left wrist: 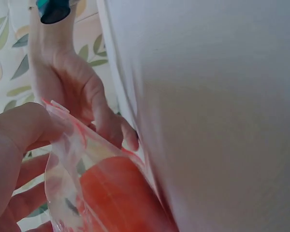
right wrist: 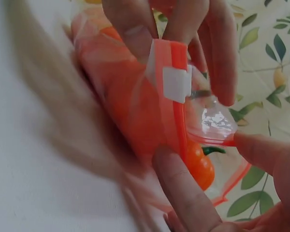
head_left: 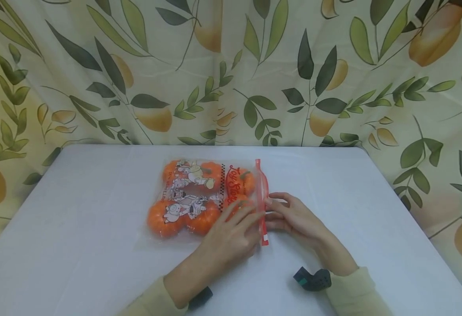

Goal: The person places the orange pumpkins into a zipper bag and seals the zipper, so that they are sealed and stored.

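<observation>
A clear zip bag (head_left: 191,188) printed with cartoon figures and red lettering lies on the table, holding several small orange pumpkins (head_left: 165,219). Its red zip edge (head_left: 261,188) faces right and carries a white slider (right wrist: 176,84) at the near end. My left hand (head_left: 232,232) reaches over the bag and pinches the near end of that edge, close to the slider. From the right, my right hand (head_left: 299,219) holds the zip edge near its middle, thumb and a finger on the red strips. The bag's mouth gapes in the right wrist view, where a pumpkin's green stem (right wrist: 213,150) shows.
A white table (head_left: 96,188) extends around the bag on all sides. Behind it hangs a leaf-and-fruit patterned curtain (head_left: 199,87). Dark wrist devices (head_left: 313,279) sit by both sleeves.
</observation>
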Available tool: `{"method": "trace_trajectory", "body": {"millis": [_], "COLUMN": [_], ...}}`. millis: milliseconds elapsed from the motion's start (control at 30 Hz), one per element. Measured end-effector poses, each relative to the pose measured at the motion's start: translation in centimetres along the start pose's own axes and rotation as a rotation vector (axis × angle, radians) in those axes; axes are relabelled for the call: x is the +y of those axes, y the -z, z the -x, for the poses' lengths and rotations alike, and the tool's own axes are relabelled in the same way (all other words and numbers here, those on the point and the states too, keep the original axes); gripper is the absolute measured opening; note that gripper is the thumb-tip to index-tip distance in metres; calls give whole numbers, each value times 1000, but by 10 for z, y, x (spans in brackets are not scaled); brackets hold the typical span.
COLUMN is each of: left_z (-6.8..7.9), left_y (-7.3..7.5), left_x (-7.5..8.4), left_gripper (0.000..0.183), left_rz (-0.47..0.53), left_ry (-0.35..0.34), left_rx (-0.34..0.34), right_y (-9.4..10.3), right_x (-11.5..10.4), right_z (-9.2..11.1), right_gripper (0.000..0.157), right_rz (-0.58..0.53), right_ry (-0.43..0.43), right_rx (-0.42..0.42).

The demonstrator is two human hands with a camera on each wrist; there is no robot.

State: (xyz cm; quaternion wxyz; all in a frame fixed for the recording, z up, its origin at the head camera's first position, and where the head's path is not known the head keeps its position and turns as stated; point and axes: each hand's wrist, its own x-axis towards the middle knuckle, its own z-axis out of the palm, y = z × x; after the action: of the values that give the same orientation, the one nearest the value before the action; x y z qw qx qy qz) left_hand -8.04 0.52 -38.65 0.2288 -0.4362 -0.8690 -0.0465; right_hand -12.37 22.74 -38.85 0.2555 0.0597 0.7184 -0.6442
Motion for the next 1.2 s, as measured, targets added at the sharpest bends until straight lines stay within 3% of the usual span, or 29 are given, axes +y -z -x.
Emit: {"method": "trace_trajectory", "body": {"millis": [100, 233, 433, 600, 800, 1000, 1200], "left_z": [0, 0, 1, 0, 0, 1, 1], "left_y": [1, 1, 1, 1, 2, 3, 2], "left_x": [0, 1, 3, 4, 5, 6, 7], "left_gripper": [28, 30, 25, 25, 26, 26, 31], "left_rz": [15, 28, 48, 50, 51, 59, 47], "left_ry": [-15, -6, -27, -59, -70, -75, -48], "left_rx": [18, 4, -34, -71, -101, -110, -92], "right_y": [-1, -2, -4, -4, -2, 2, 3], "right_x": [-1, 1, 9, 12, 12, 8, 6], "right_z": [1, 2, -3, -5, -5, 0, 0], "right_gripper": [80, 72, 48, 35, 32, 30, 31], "right_rz": [4, 40, 151, 174, 216, 298, 283], "right_ry": [-12, -7, 126, 192, 219, 238, 235], "right_rx": [-2, -39, -140, -156, -194, -162, -157]}}
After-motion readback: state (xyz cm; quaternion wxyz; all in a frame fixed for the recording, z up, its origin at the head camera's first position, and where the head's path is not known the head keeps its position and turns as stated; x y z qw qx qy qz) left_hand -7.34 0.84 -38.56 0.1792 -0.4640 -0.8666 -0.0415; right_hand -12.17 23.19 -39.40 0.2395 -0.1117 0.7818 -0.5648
